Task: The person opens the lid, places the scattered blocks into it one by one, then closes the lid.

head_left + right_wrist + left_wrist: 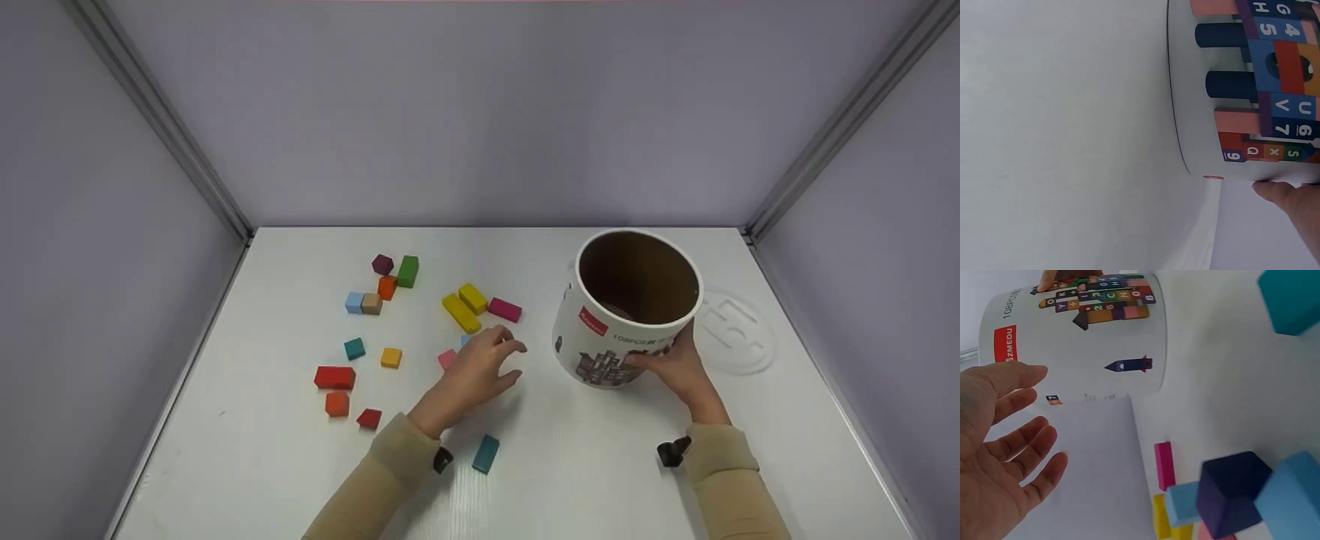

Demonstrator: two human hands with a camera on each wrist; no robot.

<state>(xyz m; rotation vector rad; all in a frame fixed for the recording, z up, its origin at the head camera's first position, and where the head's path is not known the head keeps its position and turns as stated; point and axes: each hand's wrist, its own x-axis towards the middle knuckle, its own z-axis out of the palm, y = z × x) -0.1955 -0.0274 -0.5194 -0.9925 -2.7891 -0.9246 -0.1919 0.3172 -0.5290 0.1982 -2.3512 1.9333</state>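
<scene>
White printed tub [619, 349] in the right hand's [681, 369] grip, thumb across its front wall, mouth upward, at right half of table [225, 465]. Left hand [474, 373] loosely relaxed, holding nothing, left of tub. Near left fingers: pink block [447, 359], then yellow blocks [460, 313], magenta block [505, 310]. Farther left, red block [334, 377] among scattered colours. Right of tub, flat: translucent lid [736, 334].
</scene>
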